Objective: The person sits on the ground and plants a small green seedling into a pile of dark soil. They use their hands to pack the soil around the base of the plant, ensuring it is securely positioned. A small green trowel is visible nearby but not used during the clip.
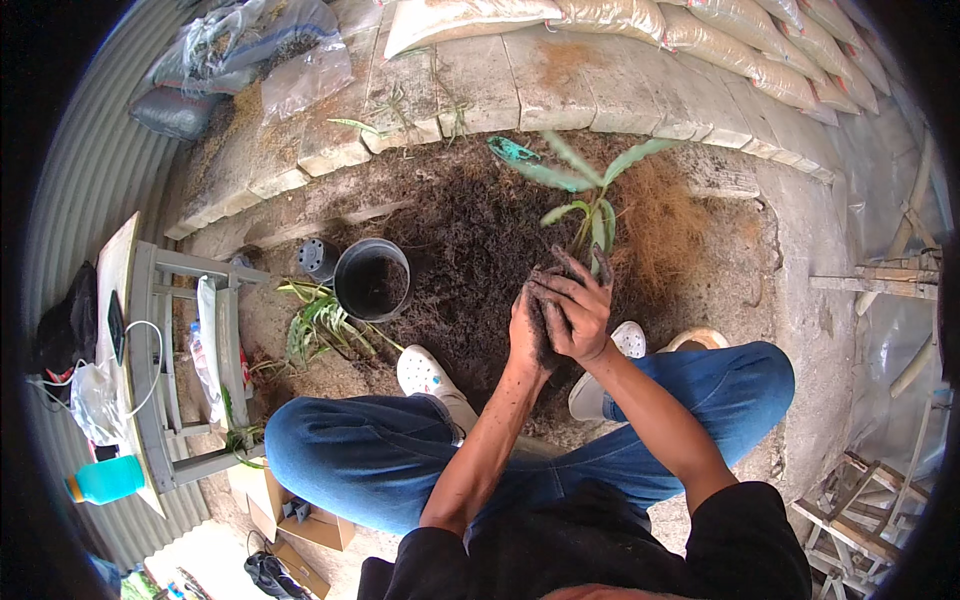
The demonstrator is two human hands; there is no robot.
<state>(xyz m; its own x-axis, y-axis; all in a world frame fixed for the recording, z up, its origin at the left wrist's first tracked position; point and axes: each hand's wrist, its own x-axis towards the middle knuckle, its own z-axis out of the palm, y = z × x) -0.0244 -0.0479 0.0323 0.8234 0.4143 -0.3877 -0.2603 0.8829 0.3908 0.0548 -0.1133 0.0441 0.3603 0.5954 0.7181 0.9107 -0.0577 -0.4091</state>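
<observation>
My soil-caked left hand (529, 330) and right hand (577, 311) are cupped together low over a heap of dark potting soil (472, 255). They close around the base of a leafy green plant (596, 202), whose long leaves spread out beyond my fingertips; some are blurred. The roots and whatever is between my palms are hidden. Left of the heap stands a black plastic pot (373, 281) with some soil inside. A smaller black pot (318, 259) with holes in its base lies beside it. Several uprooted plants (322, 326) with striped leaves lie just below the pots.
Brown coir fibre (664, 217) lies right of the plant, and a turquoise trowel (514, 148) is at the heap's far side. Beyond runs a concrete block ledge (480, 90) with stacked filled sacks (720, 45). A grey-framed table (157, 300) stands left, above a cardboard box (319, 529).
</observation>
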